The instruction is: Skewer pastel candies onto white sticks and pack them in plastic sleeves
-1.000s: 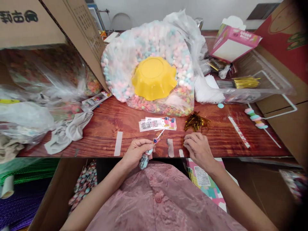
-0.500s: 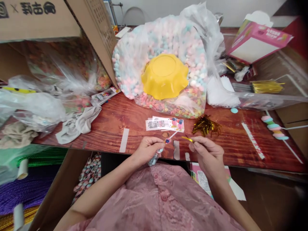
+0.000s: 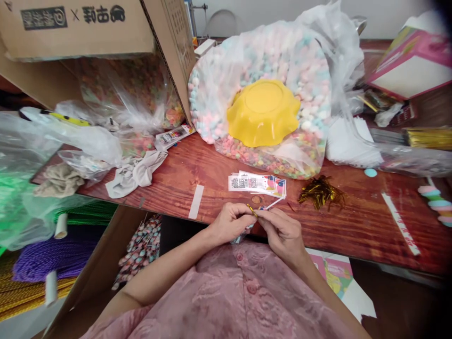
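Both arms point(image 3: 173, 259) converge, left hand point(image 3: 231, 223) clasping blue packet point(image 3: 237, 239), right hand point(image 3: 283, 230) pinching gold tie point(image 3: 251, 208).

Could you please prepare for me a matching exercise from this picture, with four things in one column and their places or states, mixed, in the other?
Things
1. gold tie
2. yellow bowl
3. printed labels
4. grey cloth

Places or states
A. turned upside down
B. crumpled, towards the left of the table
C. between the left hand and the right hand
D. flat, overlapping one another

Right pairs: 1-C, 2-A, 3-D, 4-B
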